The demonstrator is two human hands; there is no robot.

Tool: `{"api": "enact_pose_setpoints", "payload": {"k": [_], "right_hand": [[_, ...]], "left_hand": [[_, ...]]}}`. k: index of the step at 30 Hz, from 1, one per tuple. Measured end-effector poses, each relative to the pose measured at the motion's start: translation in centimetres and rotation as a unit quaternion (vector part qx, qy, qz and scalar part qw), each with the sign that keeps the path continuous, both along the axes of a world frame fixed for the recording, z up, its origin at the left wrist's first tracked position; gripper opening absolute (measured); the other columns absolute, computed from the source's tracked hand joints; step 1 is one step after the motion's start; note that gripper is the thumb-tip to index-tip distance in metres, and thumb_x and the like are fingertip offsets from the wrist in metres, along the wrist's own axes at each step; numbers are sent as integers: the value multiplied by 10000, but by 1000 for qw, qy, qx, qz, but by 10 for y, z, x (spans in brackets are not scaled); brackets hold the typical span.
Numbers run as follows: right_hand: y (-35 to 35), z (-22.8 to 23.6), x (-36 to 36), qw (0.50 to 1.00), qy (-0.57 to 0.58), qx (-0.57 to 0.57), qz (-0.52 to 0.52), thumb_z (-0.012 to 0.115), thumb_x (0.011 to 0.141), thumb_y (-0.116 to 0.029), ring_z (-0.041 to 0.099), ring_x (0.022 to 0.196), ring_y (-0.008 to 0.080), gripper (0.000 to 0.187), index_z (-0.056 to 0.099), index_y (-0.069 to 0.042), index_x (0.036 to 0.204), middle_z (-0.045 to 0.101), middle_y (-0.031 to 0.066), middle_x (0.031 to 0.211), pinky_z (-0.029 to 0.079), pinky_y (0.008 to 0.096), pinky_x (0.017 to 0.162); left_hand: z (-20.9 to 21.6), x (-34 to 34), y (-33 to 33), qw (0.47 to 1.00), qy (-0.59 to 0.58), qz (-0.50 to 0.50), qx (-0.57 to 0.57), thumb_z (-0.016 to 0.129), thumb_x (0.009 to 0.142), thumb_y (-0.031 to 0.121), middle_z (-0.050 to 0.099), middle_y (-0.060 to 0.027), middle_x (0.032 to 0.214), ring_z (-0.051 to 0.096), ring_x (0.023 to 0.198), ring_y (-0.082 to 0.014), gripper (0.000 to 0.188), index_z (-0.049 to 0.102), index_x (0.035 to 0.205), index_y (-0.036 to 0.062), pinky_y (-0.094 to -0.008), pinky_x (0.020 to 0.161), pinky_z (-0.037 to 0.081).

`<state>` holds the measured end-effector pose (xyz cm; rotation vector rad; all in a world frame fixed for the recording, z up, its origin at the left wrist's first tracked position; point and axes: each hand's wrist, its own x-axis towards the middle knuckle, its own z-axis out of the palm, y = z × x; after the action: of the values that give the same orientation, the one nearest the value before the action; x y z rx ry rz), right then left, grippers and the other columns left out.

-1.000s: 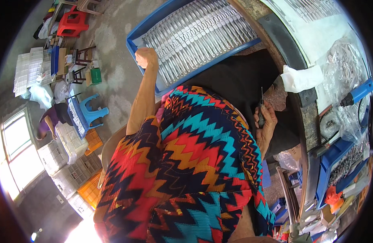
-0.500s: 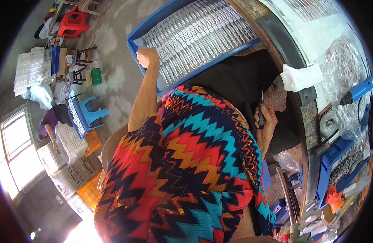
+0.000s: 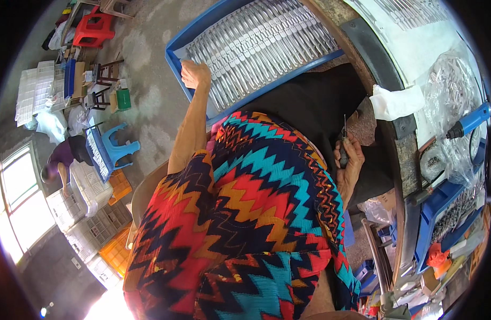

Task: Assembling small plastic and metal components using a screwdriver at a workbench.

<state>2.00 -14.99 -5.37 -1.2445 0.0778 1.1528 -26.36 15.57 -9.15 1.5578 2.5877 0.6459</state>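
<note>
My left hand [image 3: 195, 73] is at the left end of the blue tray [image 3: 197, 30], fingers curled in; whether they grip its rim or anything else, I cannot tell. The tray lies ahead of my lap, tilted in view, its right end by the bench [image 3: 410, 176]. In it, slender metal parts [image 3: 261, 48] lie side by side in close ranks.

My right hand [image 3: 352, 159] is closed round the dark handle of a screwdriver [image 3: 344, 140], shaft pointing away from me, over the black cloth [image 3: 314, 96] on my lap and apart from the tray.

On the bench at my right: a white cloth [image 3: 397, 103] near the edge, a clear bag [image 3: 450, 90] and a blue tool [image 3: 470, 120]. At far left, a co-worker [image 3: 64, 160] bends over white crates [image 3: 85, 181].
</note>
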Motion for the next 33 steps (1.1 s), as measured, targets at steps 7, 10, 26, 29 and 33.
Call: {"api": "enact_pose_setpoints", "payload": {"k": [7,10,26,29,33], "right_hand": [[-1,1,-2,1000,9,0,-5,591,805,-94,489,484,96,249,536,-26,1038,567,93,710,299,166,344],[-1,1,-3,1000,10,2,-10,589,806,-92,490,484,97,246,539,-26,1037,567,92,710,301,164,346],[0,1,-1,1000,-4,-14,-4,589,804,-95,492,482,100,256,530,-3,1035,566,97,713,298,161,350],[1,2,-2,1000,-12,-23,-2,596,800,-105,491,478,99,259,530,0,1028,567,93,710,296,161,352],[2,2,-2,999,-28,-46,5,602,797,-120,490,476,94,265,532,-7,1027,570,84,705,286,160,350]], "left_hand": [[3,2,-1,997,46,-29,-57,597,670,39,572,-167,935,567,875,-358,237,509,887,8,-440,725,451],[7,2,-2,995,42,-51,-81,590,682,34,554,-183,949,565,885,-364,253,492,912,-4,-439,720,456],[41,-38,17,950,106,-291,-45,529,670,23,552,-161,969,537,915,-369,154,576,816,9,-457,740,433],[34,-51,14,906,189,-379,-28,535,653,28,560,-139,956,492,991,-320,139,607,770,9,-435,805,381],[16,-62,1,867,326,-368,-81,574,658,126,549,-77,1062,409,1104,-242,197,640,841,95,-435,887,288]]}}
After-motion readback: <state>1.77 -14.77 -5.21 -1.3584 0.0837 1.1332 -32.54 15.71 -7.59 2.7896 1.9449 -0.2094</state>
